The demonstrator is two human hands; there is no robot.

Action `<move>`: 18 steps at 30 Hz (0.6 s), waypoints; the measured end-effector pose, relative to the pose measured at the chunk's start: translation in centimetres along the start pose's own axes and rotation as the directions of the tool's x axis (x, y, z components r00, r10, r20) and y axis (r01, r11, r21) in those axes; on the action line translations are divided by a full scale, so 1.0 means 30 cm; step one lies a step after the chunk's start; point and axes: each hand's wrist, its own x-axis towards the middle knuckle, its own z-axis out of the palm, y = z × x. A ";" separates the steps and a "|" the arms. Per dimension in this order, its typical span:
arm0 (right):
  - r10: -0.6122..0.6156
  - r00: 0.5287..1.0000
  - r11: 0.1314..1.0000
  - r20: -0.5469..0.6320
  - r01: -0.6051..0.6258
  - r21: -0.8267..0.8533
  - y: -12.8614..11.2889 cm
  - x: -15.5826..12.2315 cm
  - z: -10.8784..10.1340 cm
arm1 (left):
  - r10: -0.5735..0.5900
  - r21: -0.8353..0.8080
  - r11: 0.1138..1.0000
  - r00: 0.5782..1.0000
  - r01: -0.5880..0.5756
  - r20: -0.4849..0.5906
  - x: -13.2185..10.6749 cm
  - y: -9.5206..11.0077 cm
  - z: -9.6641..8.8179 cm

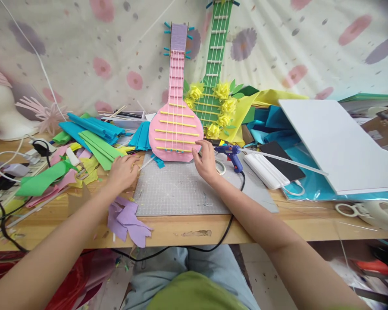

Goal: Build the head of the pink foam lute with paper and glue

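A pink craft guitar (175, 125) with yellow cross strips leans upright against the flowered backdrop, its body resting on the grey cutting mat (181, 193). My right hand (206, 162) is at the guitar's lower right edge, fingers spread and apart, touching or almost touching it. My left hand (123, 171) lies at the mat's left edge with fingers curled down on the table, next to a thin white stick (146, 163); whether it holds the stick is unclear. A green guitar (215, 64) with yellow paper flowers stands behind.
A blue glue gun (230, 154) with black cord lies right of my right hand. A phone (283, 161), a white ribbed block (265, 171) and a white foam board (336, 144) are further right. Green, blue and pink paper strips (93, 137) pile up left; purple scraps (126, 217) lie near the table edge.
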 end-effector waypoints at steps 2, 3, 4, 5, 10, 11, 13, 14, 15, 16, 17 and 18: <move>0.014 1.000 1.000 -0.018 -0.014 -0.016 0.007 -0.016 -0.001 | -0.113 -0.058 0.993 0.988 0.108 -0.103 -0.011 0.077 0.036; 0.021 0.999 0.999 -0.024 -0.021 -0.025 0.011 -0.022 -0.003 | -0.163 -0.096 0.984 0.978 0.151 -0.133 -0.017 0.116 0.055; 0.026 0.999 0.999 -0.029 -0.027 -0.033 0.016 -0.027 -0.005 | -0.200 -0.136 0.974 0.967 0.180 -0.156 -0.023 0.153 0.072; 0.030 0.999 0.999 -0.032 -0.031 -0.039 0.020 -0.031 -0.009 | -0.218 -0.171 0.967 0.961 0.190 -0.170 -0.030 0.186 0.090; 0.032 0.999 0.999 -0.017 -0.033 -0.035 0.046 -0.043 -0.043 | -0.066 -0.196 0.981 0.959 0.011 -0.276 -0.061 0.229 0.144; 0.035 0.999 0.999 -0.009 -0.035 -0.029 0.051 -0.045 -0.050 | -0.008 -0.186 0.981 0.954 -0.050 -0.300 -0.066 0.210 0.145; 0.043 0.999 0.999 0.008 -0.043 -0.020 0.057 -0.045 -0.059 | 0.101 -0.168 0.972 0.939 -0.163 -0.327 -0.074 0.149 0.139; 0.045 0.999 0.999 0.015 -0.045 -0.017 0.059 -0.044 -0.060 | 0.164 -0.154 0.963 0.933 -0.223 -0.319 -0.077 0.112 0.133; 0.046 0.999 0.999 0.021 -0.045 -0.015 0.060 -0.043 -0.060 | 0.206 -0.139 0.956 0.926 -0.260 -0.317 -0.080 0.074 0.124; 0.045 0.999 0.999 0.025 -0.045 -0.014 0.060 -0.041 -0.058 | 0.238 -0.121 0.951 0.922 -0.285 -0.304 -0.080 0.035 0.114; 0.045 0.999 0.999 0.031 -0.044 -0.014 0.061 -0.039 -0.055 | 0.251 -0.108 0.951 0.924 -0.291 -0.288 -0.079 0.000 0.104; 0.048 0.998 0.999 0.039 -0.047 -0.015 0.062 -0.037 -0.051 | 0.246 -0.092 0.956 0.929 -0.280 -0.277 -0.075 -0.032 0.092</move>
